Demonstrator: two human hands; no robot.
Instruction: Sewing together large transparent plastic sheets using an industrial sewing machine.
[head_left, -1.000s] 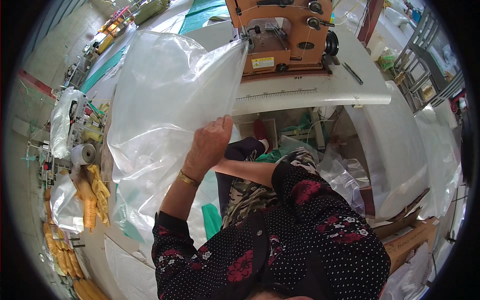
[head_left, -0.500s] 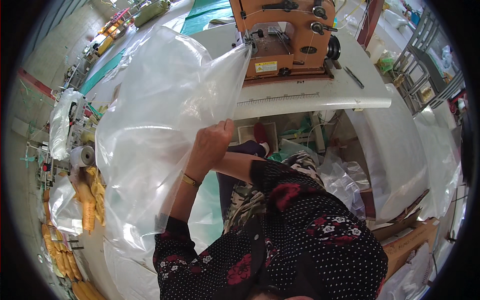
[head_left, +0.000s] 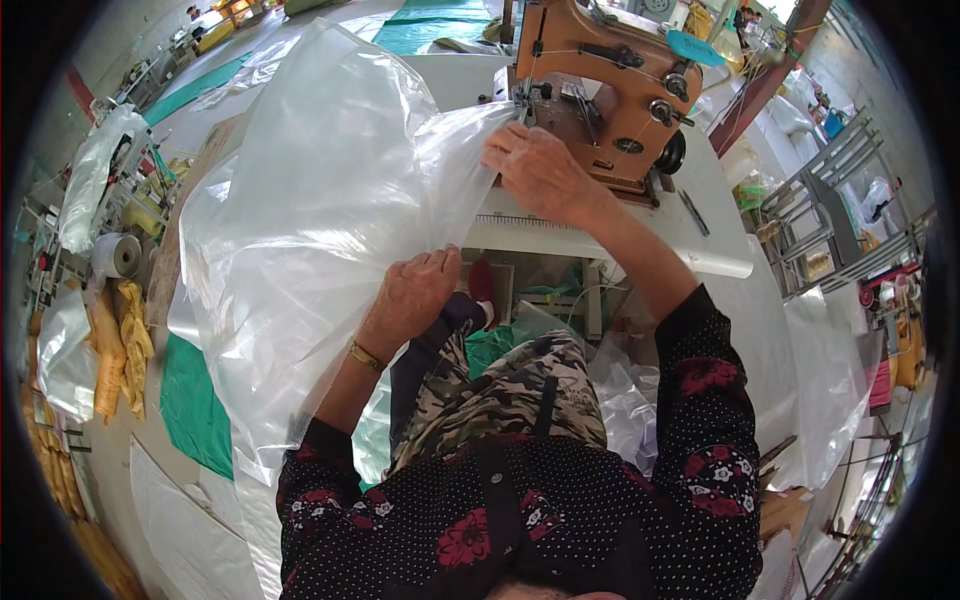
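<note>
A large sheet of clear plastic film (head_left: 310, 230) spreads over the left of the table and hangs down toward my lap. Its gathered corner reaches the needle area of an orange-brown sewing machine (head_left: 600, 60). My right hand (head_left: 540, 170) pinches the film close to the needle. Lower down, my left hand (head_left: 415, 290) is closed on the film's near edge, with a yellowish band on the wrist. Between the hands the edge is pulled fairly taut. My right fingers partly cover the film there.
The white worktable (head_left: 620, 235) carries a printed ruler scale along its front edge. Dark snips (head_left: 693, 213) lie right of the machine. Leftward stand a plastic roll (head_left: 118, 255) and orange bundles (head_left: 108, 360). A metal rack (head_left: 830, 215) is at the right.
My right arm has swung up and out, and the right hand now holds the film near the needle. The left hand keeps its grip. The view has shifted somewhat.
</note>
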